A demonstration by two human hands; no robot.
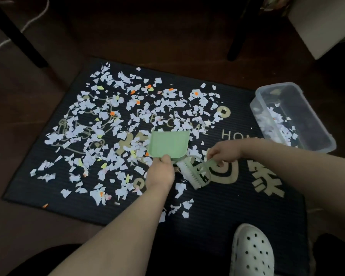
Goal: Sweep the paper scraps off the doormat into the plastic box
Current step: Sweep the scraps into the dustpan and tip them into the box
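A dark doormat (217,208) with pale lettering lies on the floor, its left and middle covered in several white, orange and yellow paper scraps (116,124). My left hand (160,172) grips the handle of a small green dustpan (168,144), whose pan rests over the scraps at mid-mat. Just to its right, my right hand (224,151) pinches the green handle of a small brush (195,173) with white bristles, which hangs low over the mat. A clear plastic box (319,134) stands at the mat's right edge and holds some scraps.
A white perforated clog (252,253) stands on the mat's near edge. Dark furniture legs (16,34) rise at the back left, another leg (235,44) at the back right. A white cord (34,18) runs over the dark floor, and a pale cabinet (323,24) stands far right.
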